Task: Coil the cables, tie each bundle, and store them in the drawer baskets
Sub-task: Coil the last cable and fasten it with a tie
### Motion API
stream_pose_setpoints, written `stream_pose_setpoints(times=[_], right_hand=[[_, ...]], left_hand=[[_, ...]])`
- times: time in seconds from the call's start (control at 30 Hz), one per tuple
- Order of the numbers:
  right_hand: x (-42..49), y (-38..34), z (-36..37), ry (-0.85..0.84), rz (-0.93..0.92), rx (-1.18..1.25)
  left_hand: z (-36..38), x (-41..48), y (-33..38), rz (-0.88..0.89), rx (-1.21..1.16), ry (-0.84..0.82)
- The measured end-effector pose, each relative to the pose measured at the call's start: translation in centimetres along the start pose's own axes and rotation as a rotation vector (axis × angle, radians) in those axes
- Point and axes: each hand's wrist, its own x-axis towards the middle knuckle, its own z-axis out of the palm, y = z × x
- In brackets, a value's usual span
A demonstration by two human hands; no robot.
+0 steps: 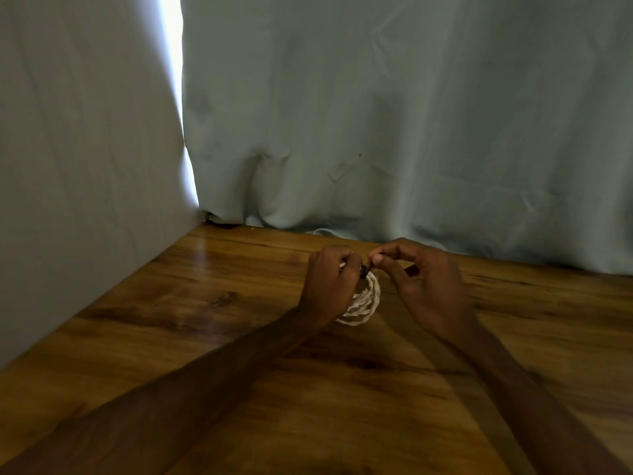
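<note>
L hand [328,286] fingers curled round white coiled cable [373,298], R hand [428,289] fingers pinching small black tie [363,271] at coil top; wooden worktop [205,337] below; pale curtain [376,114] behind

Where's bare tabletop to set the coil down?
Bare table left of the left hand, up to the left curtain; also right of the right hand. Crowded only where both hands hold the white cable coil.

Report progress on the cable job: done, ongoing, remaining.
Done: the white cable is coiled. In hand: the left hand holds the coil while the right hand pinches what looks like a black tie at its top. Left: finishing the tie, then storing it; storage is out of view.
</note>
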Motion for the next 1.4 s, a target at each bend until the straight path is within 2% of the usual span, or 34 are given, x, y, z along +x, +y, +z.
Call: stream_pose_setpoints(times=[0.2, 0.4, 0.53, 1.4], right_hand=[[0.5, 0.5, -0.3, 0.011, 0.126, 0.175], [0.5, 0.0, -0.8, 0.042, 0.444, 0.58], [0.7, -0.8, -0.9, 0.089, 0.595, 0.702], [0.7, -1.2, -1.9, 0.03, 0.621, 0.668]], left_hand=[[0.2, -0.1, 0.8, -0.005, -0.058, -0.066], [0.1, -0.4, 0.9, -0.01, -0.141, -0.108], [0.0, -0.4, 0.9, 0.013, -0.142, -0.107], [-0.4, -0.6, 1.4, 0.108, -0.081, -0.145]])
